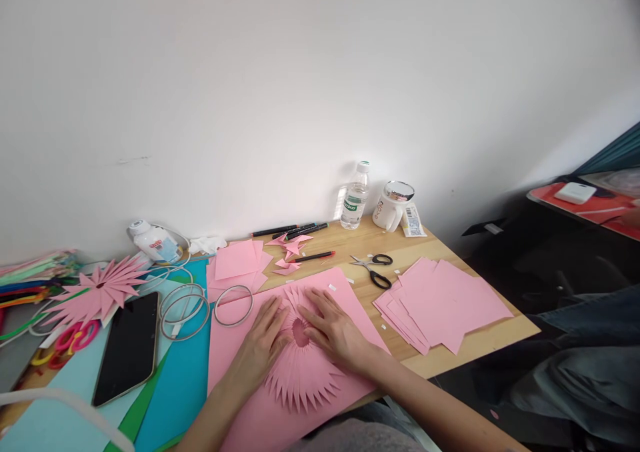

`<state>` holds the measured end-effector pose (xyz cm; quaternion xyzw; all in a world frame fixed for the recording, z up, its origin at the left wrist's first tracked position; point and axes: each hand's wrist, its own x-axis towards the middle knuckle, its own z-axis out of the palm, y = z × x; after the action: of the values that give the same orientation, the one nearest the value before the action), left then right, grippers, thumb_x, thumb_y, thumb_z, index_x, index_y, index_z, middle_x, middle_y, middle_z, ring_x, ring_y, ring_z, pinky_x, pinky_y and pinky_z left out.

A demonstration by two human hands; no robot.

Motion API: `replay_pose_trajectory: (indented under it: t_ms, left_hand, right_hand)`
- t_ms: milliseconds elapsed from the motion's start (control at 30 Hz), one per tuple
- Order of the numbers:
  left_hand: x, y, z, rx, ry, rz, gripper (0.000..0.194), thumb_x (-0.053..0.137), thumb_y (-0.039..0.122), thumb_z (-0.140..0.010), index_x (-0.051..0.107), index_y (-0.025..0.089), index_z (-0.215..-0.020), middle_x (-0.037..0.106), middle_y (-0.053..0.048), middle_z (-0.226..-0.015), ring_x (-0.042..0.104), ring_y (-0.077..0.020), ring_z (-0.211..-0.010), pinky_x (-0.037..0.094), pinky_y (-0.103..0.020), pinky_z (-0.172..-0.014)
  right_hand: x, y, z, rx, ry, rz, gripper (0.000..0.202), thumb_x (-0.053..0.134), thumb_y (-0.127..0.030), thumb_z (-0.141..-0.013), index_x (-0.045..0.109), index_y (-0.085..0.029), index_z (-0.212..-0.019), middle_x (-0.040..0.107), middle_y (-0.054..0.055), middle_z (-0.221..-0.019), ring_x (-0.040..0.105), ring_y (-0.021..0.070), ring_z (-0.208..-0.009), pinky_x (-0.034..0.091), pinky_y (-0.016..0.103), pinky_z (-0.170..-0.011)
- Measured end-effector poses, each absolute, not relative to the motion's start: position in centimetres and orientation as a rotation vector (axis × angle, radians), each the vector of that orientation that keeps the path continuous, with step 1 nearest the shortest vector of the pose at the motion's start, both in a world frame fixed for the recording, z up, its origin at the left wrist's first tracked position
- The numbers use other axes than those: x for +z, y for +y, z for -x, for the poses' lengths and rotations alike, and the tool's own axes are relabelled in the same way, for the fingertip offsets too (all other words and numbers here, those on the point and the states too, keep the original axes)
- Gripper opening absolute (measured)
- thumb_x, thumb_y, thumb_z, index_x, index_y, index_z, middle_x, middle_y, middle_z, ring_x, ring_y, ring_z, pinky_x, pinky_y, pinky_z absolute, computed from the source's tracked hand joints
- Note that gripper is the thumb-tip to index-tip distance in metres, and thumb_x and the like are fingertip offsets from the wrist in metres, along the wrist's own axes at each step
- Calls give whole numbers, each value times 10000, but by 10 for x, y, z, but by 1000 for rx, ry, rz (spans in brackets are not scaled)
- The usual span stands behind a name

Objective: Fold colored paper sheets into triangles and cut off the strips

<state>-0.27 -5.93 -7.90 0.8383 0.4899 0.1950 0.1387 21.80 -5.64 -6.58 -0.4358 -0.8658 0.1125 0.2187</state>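
A ring-shaped pink folded-paper rosette (304, 377) with pointed tips lies on a large pink sheet (233, 399). My left hand (263, 339) rests on its left side, fingers stretched toward the far edge and thumb near the round center hole. On the right side, my right hand (334, 325) lies with its fingers extended across the pleats. Both hands touch the rosette and cover parts of its two sides. Two thin metal rings stand out on the left; one ring (234, 305) overlaps the pink sheet's edge beside my left hand.
Black-handled scissors (377, 272) and pink paper sheets (450, 302) lie to the right. A water bottle (355, 199) and white mug (393, 209) stand by the wall. On the left are a phone (129, 349), a spiky pink paper piece (105, 289) and a white bottle (155, 242).
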Motion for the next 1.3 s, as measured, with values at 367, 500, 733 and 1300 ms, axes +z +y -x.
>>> replay_pose_trajectory:
  t_ms: [367, 500, 733, 1300]
  left_hand:
    - [-76, -58, 0, 577, 1379, -2379, 449, 377, 400, -894, 468, 237, -1302, 399, -80, -1416, 290, -240, -1332, 324, -457, -1053]
    - [-75, -59, -2, 610, 1379, -2324, 435, 364, 400, -897, 481, 238, -1283, 396, -83, -1420, 307, -233, -1326, 335, -440, -1051]
    - [-68, -64, -2, 581, 1467, -2198, 411, 433, 430, -864, 502, 182, -1185, 422, -128, -1392, 339, -255, -1310, 350, -440, -1042]
    - [-71, -62, -4, 755, 1352, -2383, 264, 444, 325, -878, 516, 210, -1104, 512, -101, -1295, 412, -231, -1265, 417, -403, -1002]
  right_hand:
    - [-70, -57, -215, 298, -2411, 1218, 382, 406, -339, -926, 540, -184, -1248, 414, 167, -1388, 299, 272, -1331, 286, 485, -1072]
    - [-67, -57, -216, 302, -2407, 1208, 380, 409, -329, -924, 534, -180, -1251, 408, 168, -1391, 304, 270, -1329, 293, 477, -1071]
    - [-64, -57, -217, 335, -2430, 1197, 390, 392, -335, -931, 518, -186, -1270, 407, 157, -1396, 305, 271, -1328, 286, 481, -1074]
    - [-67, -57, -214, 278, -2351, 1137, 375, 424, -298, -915, 484, -159, -1258, 516, 153, -1275, 406, 252, -1263, 330, 477, -1058]
